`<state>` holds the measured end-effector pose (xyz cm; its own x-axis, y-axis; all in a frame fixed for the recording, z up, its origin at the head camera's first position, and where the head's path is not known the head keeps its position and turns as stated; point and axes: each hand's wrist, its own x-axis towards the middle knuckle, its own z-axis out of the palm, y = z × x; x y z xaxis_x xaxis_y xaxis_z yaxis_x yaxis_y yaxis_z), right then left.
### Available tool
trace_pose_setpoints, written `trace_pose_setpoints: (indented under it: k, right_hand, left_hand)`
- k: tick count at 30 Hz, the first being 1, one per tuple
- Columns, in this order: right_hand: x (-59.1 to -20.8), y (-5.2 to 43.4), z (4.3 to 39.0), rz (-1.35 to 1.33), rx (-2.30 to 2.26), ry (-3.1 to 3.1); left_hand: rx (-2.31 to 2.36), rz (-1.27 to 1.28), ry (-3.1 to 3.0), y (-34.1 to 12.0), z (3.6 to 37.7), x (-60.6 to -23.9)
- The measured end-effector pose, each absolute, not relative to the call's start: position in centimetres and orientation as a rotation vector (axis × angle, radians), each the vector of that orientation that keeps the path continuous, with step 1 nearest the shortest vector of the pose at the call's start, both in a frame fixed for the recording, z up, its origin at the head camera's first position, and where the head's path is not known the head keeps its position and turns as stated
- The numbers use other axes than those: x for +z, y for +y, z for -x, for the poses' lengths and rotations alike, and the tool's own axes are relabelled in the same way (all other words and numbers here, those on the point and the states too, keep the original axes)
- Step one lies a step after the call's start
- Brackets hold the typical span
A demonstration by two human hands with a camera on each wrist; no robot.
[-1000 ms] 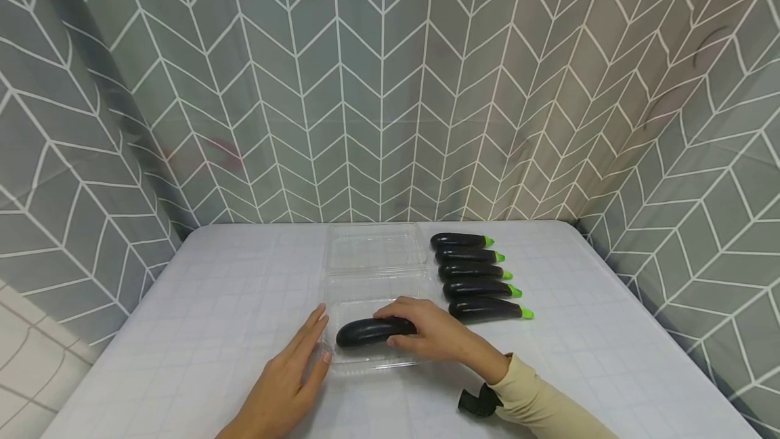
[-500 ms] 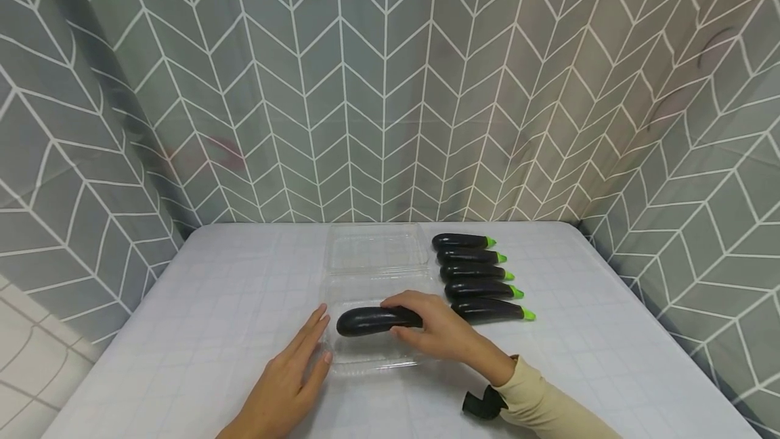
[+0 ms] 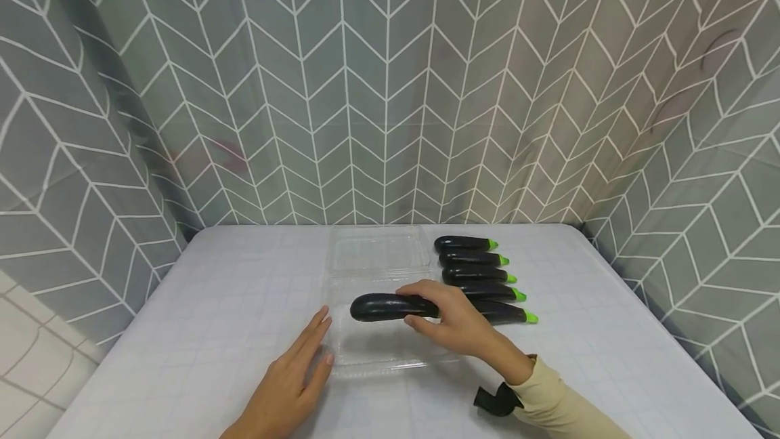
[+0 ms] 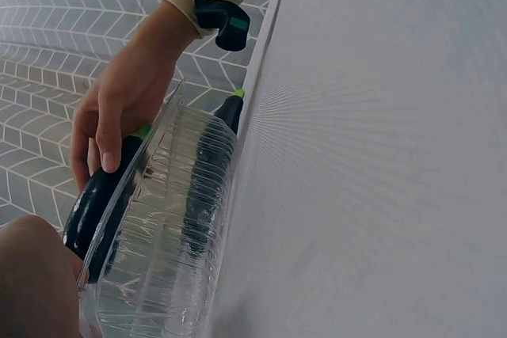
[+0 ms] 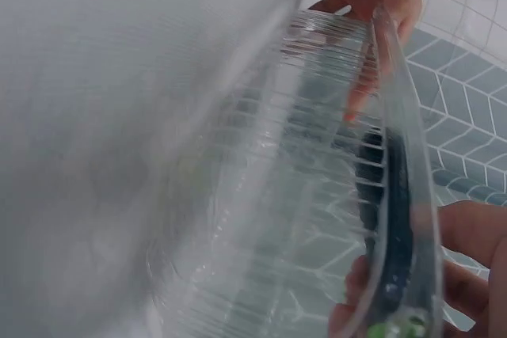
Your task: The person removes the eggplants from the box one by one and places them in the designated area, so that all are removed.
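Note:
My right hand (image 3: 453,317) grips a dark, glossy eggplant (image 3: 374,307) by its stem half, fingers on the far side and thumb on the near side. The eggplant hangs level over the base of a clear plastic clamshell box (image 3: 396,362), whose lid (image 3: 378,253) lies folded back behind it. Its green stem (image 4: 142,131) shows beneath the right hand (image 4: 131,96) in the left wrist view. My left hand (image 3: 289,381) lies at the box's left edge with fingers extended, the fingertips against the side. In the right wrist view the eggplant (image 5: 400,219) appears behind the clear wall.
Several more eggplants (image 3: 469,259) lie in a column to the right of the box, green stems pointing right. The white-covered table (image 3: 225,290) extends on both sides. Patterned grey curtains (image 3: 365,87) stand behind and beside it. A black strap (image 3: 496,400) sits at the right cuff.
My right hand has raised the eggplant from the box's base, carrying it away from me and slightly rightward. The left hand stays at the box's left edge.

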<state>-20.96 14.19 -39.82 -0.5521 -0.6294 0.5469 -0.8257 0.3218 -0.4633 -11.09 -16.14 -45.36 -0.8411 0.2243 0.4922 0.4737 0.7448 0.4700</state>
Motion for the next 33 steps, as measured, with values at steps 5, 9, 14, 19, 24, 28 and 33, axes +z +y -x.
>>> trace_pose_setpoints:
  k: [5,9,14,19,24,28,33]
  right_hand:
    - [-39.5,14.8,20.8,-1.286,1.058,-2.334]
    - [-39.3,15.5,20.7,-1.257,1.038,-2.333]
    - [-39.3,16.4,20.5,-1.224,1.015,-2.327]
    - [-39.1,17.2,20.3,-1.184,1.015,-2.350]
    - [-38.9,18.0,20.1,-1.153,1.015,-2.365]
    - [-38.8,18.5,19.9,-1.121,1.003,-2.389]
    - [-38.7,19.1,19.7,-1.073,0.995,-2.418]
  left_hand:
    - [-0.868,0.505,-2.571,-16.0,11.1,-45.2]
    - [-0.869,0.512,-2.565,-16.0,11.1,-45.1]
    - [-0.871,0.529,-2.553,-16.1,11.1,-45.2]
    - [-0.878,0.531,-2.554,-16.0,11.2,-45.3]
    - [-0.882,0.530,-2.553,-16.0,11.2,-45.4]
    - [-0.891,0.539,-2.549,-16.0,11.2,-45.4]
    - [-0.905,0.545,-2.545,-16.0,11.1,-45.3]
